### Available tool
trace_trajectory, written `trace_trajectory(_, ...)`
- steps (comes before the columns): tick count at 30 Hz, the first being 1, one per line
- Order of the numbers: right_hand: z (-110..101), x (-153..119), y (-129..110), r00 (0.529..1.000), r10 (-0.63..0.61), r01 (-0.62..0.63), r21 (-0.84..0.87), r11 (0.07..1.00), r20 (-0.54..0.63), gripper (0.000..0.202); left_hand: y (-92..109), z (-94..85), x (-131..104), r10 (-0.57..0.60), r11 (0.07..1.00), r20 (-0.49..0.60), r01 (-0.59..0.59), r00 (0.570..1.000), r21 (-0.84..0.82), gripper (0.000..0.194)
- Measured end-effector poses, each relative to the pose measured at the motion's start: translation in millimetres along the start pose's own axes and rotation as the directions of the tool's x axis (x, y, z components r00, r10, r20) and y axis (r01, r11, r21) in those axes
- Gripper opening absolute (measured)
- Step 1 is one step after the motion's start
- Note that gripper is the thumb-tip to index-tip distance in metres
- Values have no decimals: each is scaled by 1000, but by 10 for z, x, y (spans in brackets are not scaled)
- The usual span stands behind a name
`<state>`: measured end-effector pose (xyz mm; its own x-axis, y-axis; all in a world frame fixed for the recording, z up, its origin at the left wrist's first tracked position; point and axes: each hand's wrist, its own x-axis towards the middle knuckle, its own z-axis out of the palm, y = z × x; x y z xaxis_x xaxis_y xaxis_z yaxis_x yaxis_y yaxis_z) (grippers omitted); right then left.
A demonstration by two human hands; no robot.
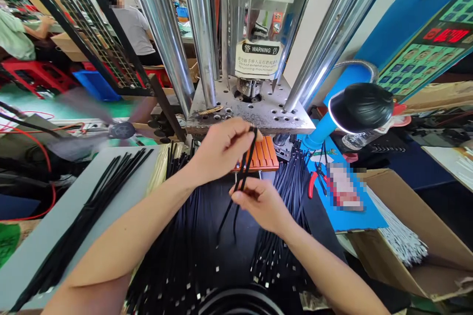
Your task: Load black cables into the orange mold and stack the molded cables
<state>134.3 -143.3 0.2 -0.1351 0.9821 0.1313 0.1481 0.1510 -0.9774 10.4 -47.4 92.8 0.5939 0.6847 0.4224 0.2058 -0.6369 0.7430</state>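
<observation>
black cable (242,177), pinched between left hand (218,150), right hand (262,204)

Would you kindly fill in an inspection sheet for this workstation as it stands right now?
Surface: dark bench top, largely covered with cables.
Job's things: two thin black cables held between both hands, ends hanging free.
Clutter: red-handled pliers on blue mat; cardboard box of white cables.
Grippers: left hand pinches the cables' upper ends; right hand grips them lower down.
Cables: black cable bundles left, centre and right; red wire far left.
Surroundings: press machine with warning label; black lamp; seated persons behind.
</observation>
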Motion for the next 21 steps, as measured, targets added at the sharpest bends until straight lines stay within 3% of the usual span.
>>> trace_trajectory(3,88,-85,218,1000,-14,17,-249,968,12,11,30,-109,109,150,986,-192,-133,970,97,22)
trace_trajectory(5,31,-31,325,998,-64,57,-370,927,-5,13,102,-189,181,263,961,-255,-230,931,152,24)
trace_trajectory(10,-423,446,412,961,-189,46,-555,830,-202,35,333,-250,235,459,885,-172,-431,872,177,27)
trace_trajectory(12,-606,652,427,939,-187,0,-544,839,-289,38,281,-157,179,460,887,-145,-446,876,122,21)
trace_trajectory(15,-776,863,445,926,-168,-39,-529,848,-337,37,-42,87,23,327,945,-173,-318,929,80,21)
trace_trajectory(16,-804,905,445,929,-167,-40,-538,842,-330,36,-191,173,-39,280,957,-137,-265,950,119,19)
trace_trajectory(18,-828,959,438,943,-155,-41,-563,826,-296,35,-489,322,-163,219,930,74,-231,973,286,15)
trace_trajectory(19,-830,975,432,951,-139,-45,-571,820,-275,34,-619,378,-220,194,890,211,-263,958,374,17)
trace_trajectory(21,-824,993,421,964,-103,-63,-586,808,-244,31,-813,453,-312,153,794,433,-371,889,482,29)
